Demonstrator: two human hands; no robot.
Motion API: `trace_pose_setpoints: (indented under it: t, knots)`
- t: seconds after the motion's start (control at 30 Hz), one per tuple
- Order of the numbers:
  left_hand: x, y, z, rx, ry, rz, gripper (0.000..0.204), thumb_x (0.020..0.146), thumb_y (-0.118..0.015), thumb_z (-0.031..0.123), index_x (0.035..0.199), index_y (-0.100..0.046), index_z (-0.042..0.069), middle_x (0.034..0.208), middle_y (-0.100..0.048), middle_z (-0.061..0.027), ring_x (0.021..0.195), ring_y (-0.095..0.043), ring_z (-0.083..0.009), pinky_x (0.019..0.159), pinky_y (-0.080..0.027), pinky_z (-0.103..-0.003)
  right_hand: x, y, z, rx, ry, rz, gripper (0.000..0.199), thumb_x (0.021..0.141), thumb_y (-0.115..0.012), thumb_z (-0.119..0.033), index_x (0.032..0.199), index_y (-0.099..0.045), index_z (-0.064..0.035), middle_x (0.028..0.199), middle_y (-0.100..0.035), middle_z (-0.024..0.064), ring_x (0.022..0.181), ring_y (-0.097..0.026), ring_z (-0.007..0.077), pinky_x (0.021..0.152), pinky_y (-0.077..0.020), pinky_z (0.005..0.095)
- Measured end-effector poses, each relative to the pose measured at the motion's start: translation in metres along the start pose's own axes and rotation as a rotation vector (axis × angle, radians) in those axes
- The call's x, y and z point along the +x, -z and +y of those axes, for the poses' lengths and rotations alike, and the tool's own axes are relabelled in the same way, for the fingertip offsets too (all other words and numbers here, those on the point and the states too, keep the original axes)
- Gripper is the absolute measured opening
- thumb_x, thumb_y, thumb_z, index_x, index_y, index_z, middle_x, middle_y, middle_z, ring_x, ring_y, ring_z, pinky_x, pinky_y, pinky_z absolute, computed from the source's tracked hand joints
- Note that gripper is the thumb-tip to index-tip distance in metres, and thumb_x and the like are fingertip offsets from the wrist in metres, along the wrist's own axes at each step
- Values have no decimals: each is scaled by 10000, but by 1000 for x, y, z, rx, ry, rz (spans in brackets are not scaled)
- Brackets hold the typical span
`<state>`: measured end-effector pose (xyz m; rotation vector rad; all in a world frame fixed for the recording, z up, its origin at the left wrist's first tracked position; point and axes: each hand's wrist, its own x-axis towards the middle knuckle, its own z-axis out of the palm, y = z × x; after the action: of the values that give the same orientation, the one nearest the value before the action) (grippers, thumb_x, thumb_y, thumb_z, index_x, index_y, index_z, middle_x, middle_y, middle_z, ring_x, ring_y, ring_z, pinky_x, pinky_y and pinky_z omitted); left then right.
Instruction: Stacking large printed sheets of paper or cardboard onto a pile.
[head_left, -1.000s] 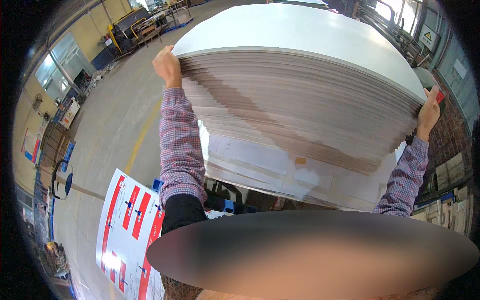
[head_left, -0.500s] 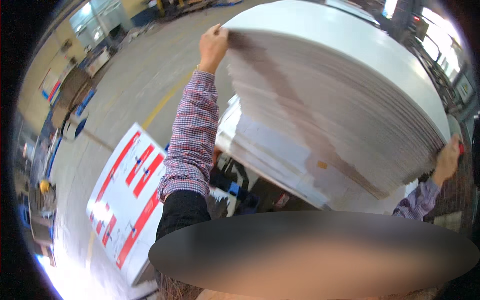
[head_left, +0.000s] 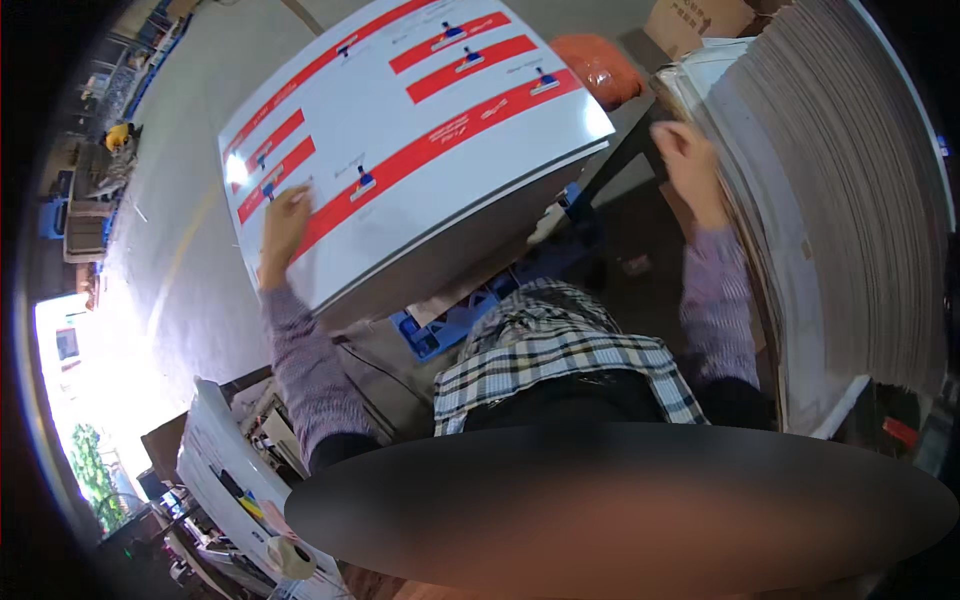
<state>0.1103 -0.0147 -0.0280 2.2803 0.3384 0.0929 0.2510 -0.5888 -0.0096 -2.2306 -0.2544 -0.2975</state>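
A stack of white printed sheets (head_left: 355,100) with red bands and small blue pictures lies in front of me. My left hand (head_left: 287,225) is over the left near part of its top, fingers curled, holding nothing I can see. Whether it touches the sheet I cannot tell. My right hand (head_left: 688,165) hangs in the gap between this stack and a tall stack of greyish board sheets (head_left: 850,190) at the right. Its fingers are folded in, with nothing in them. Part of the board stack runs beyond the right rim of the picture.
Under the printed stack is a blue pallet (head_left: 428,338). Behind its right corner sits a rounded orange thing (head_left: 600,70), and a cardboard box (head_left: 695,25) stands farther back. At lower left is another white printed stack or panel (head_left: 215,440), near a bright doorway.
My view has swung from the board stack toward the printed stack. Both hands have come off the board stack's top edges; the left now hovers at the printed sheets, the right beside the boards.
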Motion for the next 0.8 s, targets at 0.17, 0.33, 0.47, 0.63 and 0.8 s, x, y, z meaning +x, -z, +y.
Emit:
trace_pose_setpoints:
  t: [0.17, 0.33, 0.47, 0.63, 0.8]
  knots:
    - [-105, 45, -94, 387, 225, 420, 376, 816, -657, 245, 1104, -636, 5, 822, -658, -118, 755, -606, -189, 701, -485, -317, 68, -46, 70, -404, 50, -141, 367, 845, -577, -368, 931, -666, -23, 912, -633, 191, 886, -609, 358, 779, -469, 432]
    - [-157, 16, -84, 105, 495, 410, 406, 795, -680, 230, 1133, -623, 13, 756, -634, -88, 698, -583, -171, 655, -476, -316, 107, -17, 99, -387, -277, -426, 579, 771, -624, -498, 843, -662, 75, 770, -647, 226, 707, -640, 337, 676, -486, 412]
    - [-176, 20, -69, 106, 463, 450, 350, 794, -646, 136, 1128, -624, 34, 716, -611, -80, 659, -562, -163, 619, -457, -297, 112, -22, 84, -163, -446, -348, 605, 749, -680, -497, 783, -654, 106, 707, -653, 161, 646, -633, 226, 595, -480, 354]
    - [-148, -15, -5, 350, 136, 587, 239, 786, -641, 53, 1024, -632, 30, 779, -590, -105, 704, -572, -238, 651, -467, -351, 127, -4, 92, 544, -506, -423, 289, 840, -659, -247, 982, -621, 2, 868, -643, 50, 768, -612, 152, 709, -477, 298]
    - [-114, -103, 117, 441, -346, 207, 629, 662, -792, 255, 1226, -544, 126, 1030, -571, -121, 994, -539, -304, 842, -423, -397, 175, 26, 47, 548, -235, -385, 346, 838, -675, -231, 1105, -623, -16, 1031, -637, 65, 904, -598, 153, 809, -477, 297]
